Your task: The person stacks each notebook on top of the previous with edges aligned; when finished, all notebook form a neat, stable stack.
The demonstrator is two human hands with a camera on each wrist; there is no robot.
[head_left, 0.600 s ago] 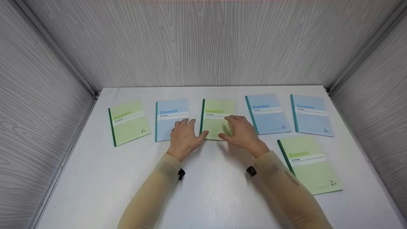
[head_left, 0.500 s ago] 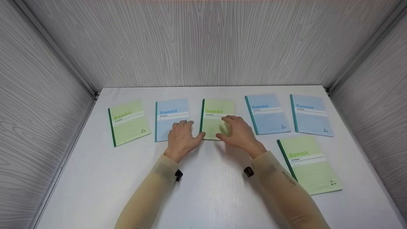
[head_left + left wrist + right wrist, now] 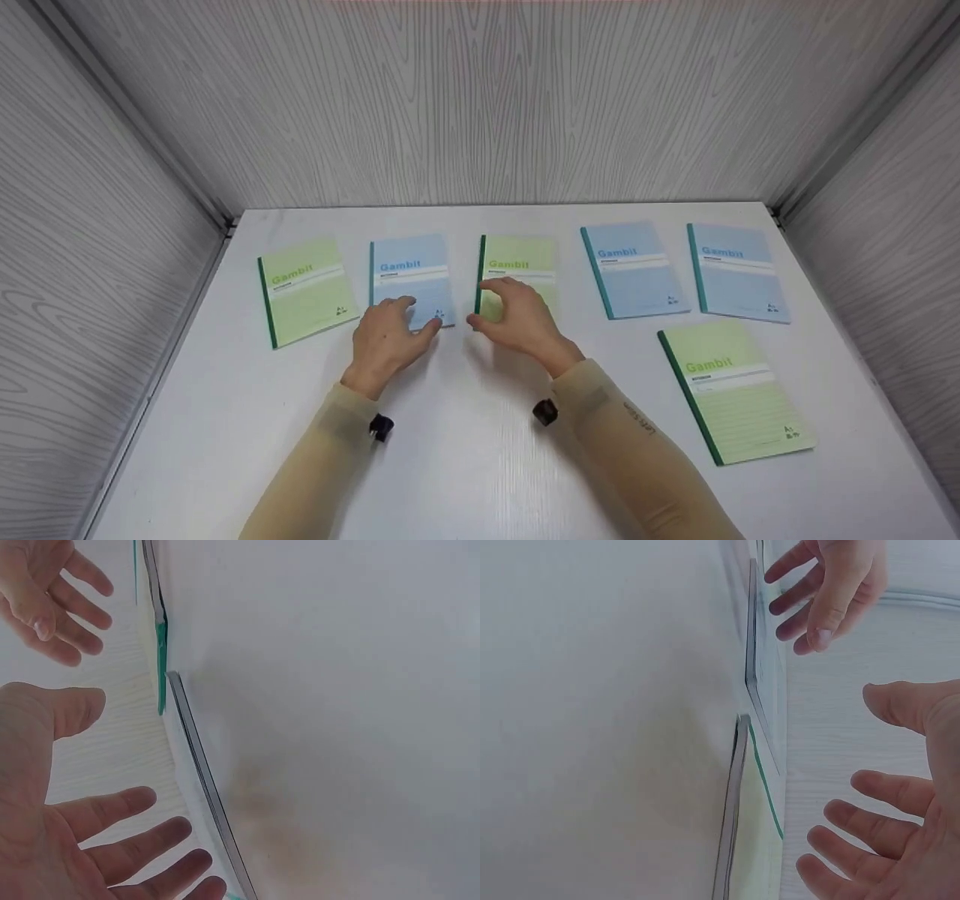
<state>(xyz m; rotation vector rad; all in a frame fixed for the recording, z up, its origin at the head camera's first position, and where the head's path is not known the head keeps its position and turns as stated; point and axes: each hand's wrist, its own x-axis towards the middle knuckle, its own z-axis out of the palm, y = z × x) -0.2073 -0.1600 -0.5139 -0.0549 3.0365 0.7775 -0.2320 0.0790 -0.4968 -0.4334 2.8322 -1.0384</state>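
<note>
My left hand (image 3: 388,341) hovers over the lower left part of a blue notebook (image 3: 409,255), fingers relaxed and thumb spread. In the left wrist view the same left hand (image 3: 82,825) has nothing between its fingers. My right hand (image 3: 521,319) is over the lower part of the middle green notebook (image 3: 517,251), hiding some of its cover. Its fingers and thumb are apart and hold nothing, as the right wrist view of the right hand (image 3: 885,840) also shows. Both notebooks lie flat, spines to the left.
Another green notebook (image 3: 307,292) lies at the far left. Two blue notebooks, one nearer the middle (image 3: 637,281) and one at the right (image 3: 739,281), lie at the back. A green notebook (image 3: 739,405) is closer at right. Grey wood-grain panels (image 3: 480,105) enclose the white table (image 3: 480,465).
Both hands have shifted left, the left hand also slightly nearer the body, uncovering the blue notebook's lower right corner. The right forearm has come off the near green notebook. The notebooks stay in place.
</note>
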